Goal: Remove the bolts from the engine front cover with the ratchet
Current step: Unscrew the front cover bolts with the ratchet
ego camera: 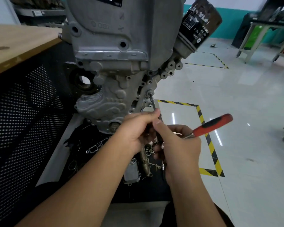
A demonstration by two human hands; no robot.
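A: Where's the bolt?
B: On the engine front cover [105, 102]'s right edge, bolt [149, 92] under the extension tip.
A: Hands?
B: Left hand [136, 128] pinches the extension; right hand [179, 143] grips the ratchet [211, 125].

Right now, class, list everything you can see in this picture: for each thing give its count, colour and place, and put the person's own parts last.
engine: one, grey metal, upright at centre top.
oil filter: one, black, upper right side of the engine.
bolt: one, grey, right edge of the engine, the bit seated on it.
ratchet: one, red and black handle, sticking out right of the hands.
loose parts: several, grey and dark, on the black tray below the engine.
workbench: one, wooden top, left.
floor tape: yellow and black stripes, on the pale floor at right.
left hand: one, gripping the tool's shaft.
right hand: one, holding the ratchet.
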